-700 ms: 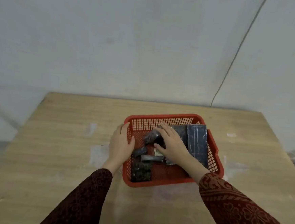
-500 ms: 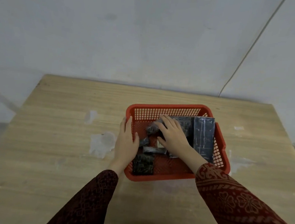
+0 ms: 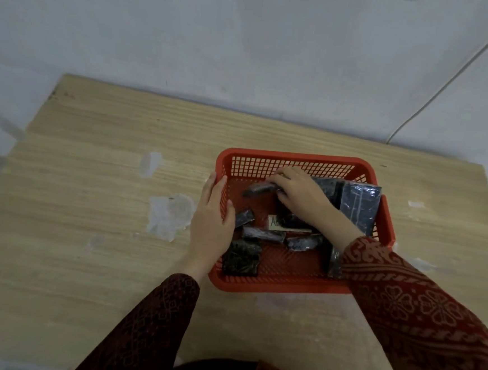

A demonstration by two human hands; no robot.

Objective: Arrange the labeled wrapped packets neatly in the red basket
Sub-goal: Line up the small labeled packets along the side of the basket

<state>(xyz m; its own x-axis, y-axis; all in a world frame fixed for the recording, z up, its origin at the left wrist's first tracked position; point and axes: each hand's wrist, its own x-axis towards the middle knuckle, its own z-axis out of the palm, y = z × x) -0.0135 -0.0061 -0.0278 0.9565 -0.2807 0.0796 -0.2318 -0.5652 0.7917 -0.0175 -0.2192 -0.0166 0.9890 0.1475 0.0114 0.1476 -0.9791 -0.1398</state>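
A red plastic basket [image 3: 294,159] sits on the wooden table and holds several dark wrapped packets. My right hand [image 3: 303,195] reaches into it and grips a small dark packet [image 3: 258,189] near the far wall. My left hand [image 3: 211,226] rests flat against the basket's left rim, fingers extended. A large dark packet [image 3: 359,207] leans on the right wall. Small packets lie at the bottom: one by my left thumb [image 3: 244,217], two in the middle [image 3: 263,234] [image 3: 304,243], a textured one [image 3: 241,257] in the near left corner. A white label [image 3: 276,223] shows under my right wrist.
The light wooden table [image 3: 104,203] has pale worn patches [image 3: 170,214] left of the basket. A grey wall rises behind it, with a white cable [image 3: 449,81] running down at the right. My patterned dark red sleeves fill the lower part of the view.
The view has tilted down and closer. My right hand has moved toward the basket's far wall and lifted the small packet there. The left hand stays on the left rim.
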